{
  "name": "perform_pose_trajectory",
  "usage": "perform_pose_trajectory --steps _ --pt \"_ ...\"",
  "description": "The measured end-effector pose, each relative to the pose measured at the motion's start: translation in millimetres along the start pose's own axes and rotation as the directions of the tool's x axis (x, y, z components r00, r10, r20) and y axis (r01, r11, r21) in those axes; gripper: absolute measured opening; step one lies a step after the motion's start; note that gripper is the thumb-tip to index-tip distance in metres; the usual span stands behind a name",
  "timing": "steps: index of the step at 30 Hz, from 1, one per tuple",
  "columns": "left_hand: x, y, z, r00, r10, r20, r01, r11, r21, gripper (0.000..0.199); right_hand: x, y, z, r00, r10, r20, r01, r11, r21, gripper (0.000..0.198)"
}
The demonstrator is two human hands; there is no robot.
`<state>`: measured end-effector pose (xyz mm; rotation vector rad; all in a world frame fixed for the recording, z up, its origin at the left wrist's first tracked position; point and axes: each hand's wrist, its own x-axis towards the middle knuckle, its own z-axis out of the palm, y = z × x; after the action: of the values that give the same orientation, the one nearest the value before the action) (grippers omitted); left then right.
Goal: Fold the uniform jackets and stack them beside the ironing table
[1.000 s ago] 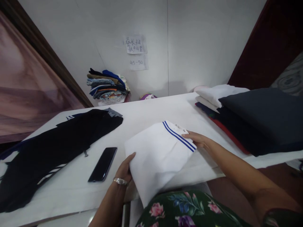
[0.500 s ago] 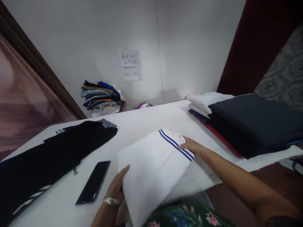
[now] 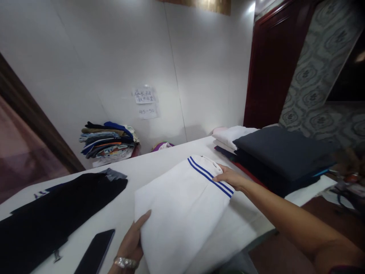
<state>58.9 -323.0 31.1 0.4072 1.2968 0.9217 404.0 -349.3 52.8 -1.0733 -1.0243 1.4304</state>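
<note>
A folded white garment (image 3: 173, 205) with two blue stripes across its far end is held between my two hands, above the front part of the white table (image 3: 159, 160). My left hand (image 3: 131, 238), with a metal watch on its wrist, grips the garment's left edge, thumb on top and fingers underneath. At the striped end, my right hand (image 3: 226, 178) pinches the garment with the thumb over the stripes; its other fingers are mostly hidden below. Which kind of garment it is, I cannot tell.
Black clothing (image 3: 65, 209) lies spread on the left, near a dark phone (image 3: 95, 251). On the right is a stack of folded clothes with a dark grey piece (image 3: 282, 148) on top. A clothes pile (image 3: 110, 144) stands against the wall beyond the table, below paper notes (image 3: 145, 95).
The view has tilted up and turned right, so the table's things appear lower and further left. Both hands still hold the white garment, which appears slightly shifted left.
</note>
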Motion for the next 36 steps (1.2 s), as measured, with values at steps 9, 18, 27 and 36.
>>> perform_pose_trajectory --steps 9,18,27,36 --pt "0 22 54 0.947 0.191 0.258 -0.212 0.976 0.053 0.033 -9 -57 -31 0.987 -0.131 -0.091 0.121 0.987 -0.107 0.083" --pt "15 46 176 0.839 0.339 0.426 -0.312 0.941 -0.134 0.034 -5 -138 -98 0.919 -0.260 -0.297 0.157 0.932 -0.328 0.071" --pt "38 65 330 0.765 0.333 0.551 -0.262 0.943 -0.207 0.028 13 -215 -195 0.776 -0.491 -0.395 0.120 0.731 -0.672 0.060" --pt "55 71 444 0.709 0.282 0.646 -0.214 0.959 -0.184 0.025 30 -254 -270 0.598 -0.730 -0.330 0.040 0.438 -0.898 0.058"
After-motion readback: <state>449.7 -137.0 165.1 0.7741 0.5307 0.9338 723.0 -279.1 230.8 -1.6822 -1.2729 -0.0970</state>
